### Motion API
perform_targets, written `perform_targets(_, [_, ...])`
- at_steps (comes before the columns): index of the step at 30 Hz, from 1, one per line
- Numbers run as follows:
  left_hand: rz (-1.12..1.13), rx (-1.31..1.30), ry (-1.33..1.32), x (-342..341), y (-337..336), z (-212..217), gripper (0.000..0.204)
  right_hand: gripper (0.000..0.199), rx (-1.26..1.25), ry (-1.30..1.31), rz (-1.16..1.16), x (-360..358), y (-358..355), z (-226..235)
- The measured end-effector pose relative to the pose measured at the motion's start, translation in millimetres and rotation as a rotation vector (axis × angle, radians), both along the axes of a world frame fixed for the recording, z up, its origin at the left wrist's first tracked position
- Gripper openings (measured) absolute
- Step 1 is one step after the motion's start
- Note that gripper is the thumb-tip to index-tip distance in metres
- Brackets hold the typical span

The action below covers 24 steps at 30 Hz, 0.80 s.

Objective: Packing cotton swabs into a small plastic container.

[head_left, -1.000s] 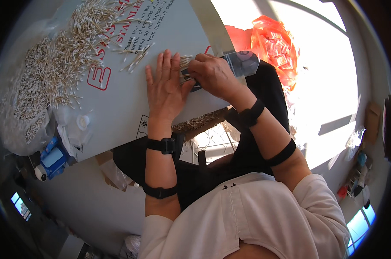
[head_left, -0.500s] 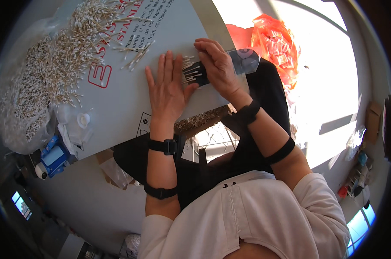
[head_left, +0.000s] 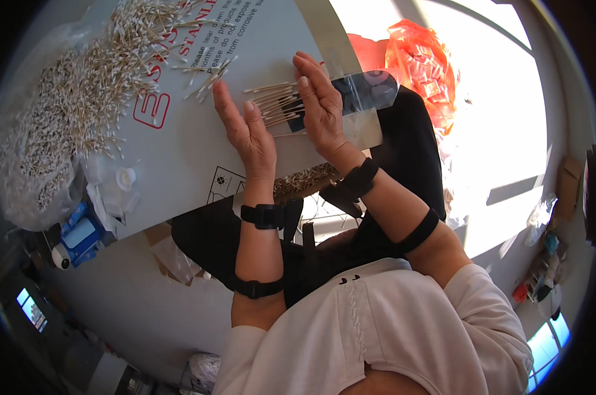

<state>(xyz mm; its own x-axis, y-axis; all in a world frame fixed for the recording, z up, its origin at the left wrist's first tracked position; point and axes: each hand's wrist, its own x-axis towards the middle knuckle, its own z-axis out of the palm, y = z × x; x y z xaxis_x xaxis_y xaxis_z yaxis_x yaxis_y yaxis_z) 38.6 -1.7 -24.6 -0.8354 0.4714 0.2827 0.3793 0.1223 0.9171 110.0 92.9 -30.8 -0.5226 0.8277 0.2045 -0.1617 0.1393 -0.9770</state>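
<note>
Nearest is the person's white shirt [head_left: 311, 329], then two forearms wearing black straps [head_left: 262, 216]. The left hand [head_left: 248, 135] stands on edge, palm inward, its fingers straight and close together, the thumb lifted apart. The right hand [head_left: 323, 118] faces it, fingers together and slightly bent. Between them a small row of cotton swabs [head_left: 275, 104] lies on the pale grey tabletop [head_left: 179, 181], partly over a dark strip [head_left: 360, 92] that juts past the right edge; whether either hand touches the swabs I cannot tell. Red and black print marks the tabletop. At its left sit a blue-and-white pack [head_left: 81, 234], a white cap [head_left: 125, 178] and a clear plastic bag [head_left: 21, 184], beside a big heap of swabs [head_left: 81, 99]. Off to the right, an orange-red bag [head_left: 416, 66] of small packets shows against the sunlit floor [head_left: 495, 131]; farther off are a brown carton [head_left: 568, 187] and a bright window [head_left: 549, 345].
</note>
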Motion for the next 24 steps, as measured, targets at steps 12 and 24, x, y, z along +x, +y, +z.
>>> perform_targets(12, [-0.162, 0.047, -0.136, 4, -8, 16, 0.054, 0.035, -0.183, 0.018, 0.054, 8, 8, 15])
perform_targets(24, [-0.193, -0.067, 0.078, -3, 2, 4, 0.06, 0.037, -0.157, 0.042, 0.029, 8, 7, 7])
